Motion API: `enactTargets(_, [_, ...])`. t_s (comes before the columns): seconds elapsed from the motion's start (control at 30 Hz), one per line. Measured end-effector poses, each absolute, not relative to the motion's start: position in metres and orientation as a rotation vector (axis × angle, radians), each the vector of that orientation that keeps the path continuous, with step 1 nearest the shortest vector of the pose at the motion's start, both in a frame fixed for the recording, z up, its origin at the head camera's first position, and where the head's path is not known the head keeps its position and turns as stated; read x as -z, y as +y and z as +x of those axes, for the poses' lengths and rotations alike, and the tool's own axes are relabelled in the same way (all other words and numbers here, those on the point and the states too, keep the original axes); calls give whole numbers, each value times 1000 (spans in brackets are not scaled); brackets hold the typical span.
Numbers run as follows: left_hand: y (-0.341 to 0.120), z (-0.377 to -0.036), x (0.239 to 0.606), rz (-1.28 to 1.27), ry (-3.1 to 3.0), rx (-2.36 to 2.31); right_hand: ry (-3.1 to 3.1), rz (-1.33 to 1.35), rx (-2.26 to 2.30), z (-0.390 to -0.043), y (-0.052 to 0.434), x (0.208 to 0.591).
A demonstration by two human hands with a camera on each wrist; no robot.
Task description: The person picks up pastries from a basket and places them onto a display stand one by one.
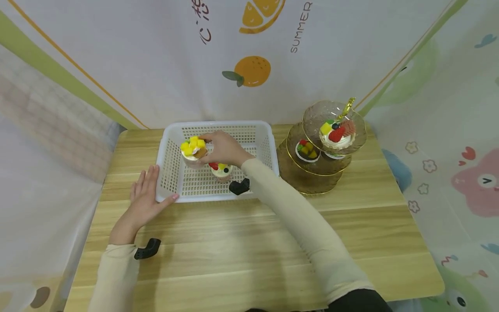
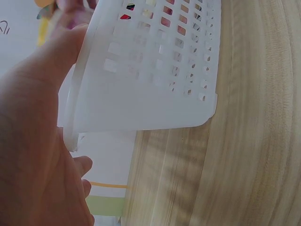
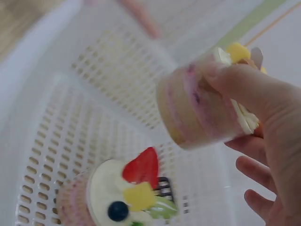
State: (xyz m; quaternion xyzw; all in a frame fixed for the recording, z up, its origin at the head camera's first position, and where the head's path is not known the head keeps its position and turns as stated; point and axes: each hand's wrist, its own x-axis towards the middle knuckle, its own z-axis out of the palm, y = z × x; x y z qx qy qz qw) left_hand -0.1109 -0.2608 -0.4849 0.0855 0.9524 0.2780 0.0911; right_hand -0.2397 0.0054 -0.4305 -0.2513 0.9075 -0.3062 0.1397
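Dessert cup (image 3: 197, 106): clear, pink-layered, yellow fruit chunks on top.

bright, even light; wrist views soft, head edges bowed.

A dessert cup is held inside a white basket, above a second cup.

The dessert cup (image 1: 193, 151), a clear cup of pink and cream layers topped with yellow fruit cubes, is gripped by the right hand (image 1: 224, 148) and is seen tilted and clear of the basket floor in the right wrist view. The white perforated basket (image 1: 170, 171) is placed on the wooden table, and its near left corner is touched by the left hand (image 1: 145, 199). A second cup (image 1: 221, 170), with strawberry, blueberry and cream, is standing on the basket floor.
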Motion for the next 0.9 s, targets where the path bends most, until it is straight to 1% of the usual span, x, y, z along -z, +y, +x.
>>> enactTargets(0.2, [-262, -112, 484, 254, 2818, -836, 2631, -585, 1131, -214, 43, 405])
enactTargets(0.47, [-260, -112, 485, 256, 2815, -852, 2756, -514, 1379, -165, 109, 392])
enactTargets(0.7, [-261, -111, 484, 254, 2822, -854, 2899, -291, 1482, -111, 178, 402])
enactTargets(0.9, [-262, -111, 483, 258, 2820, -853, 2934, -12, 1447, -71, 221, 424])
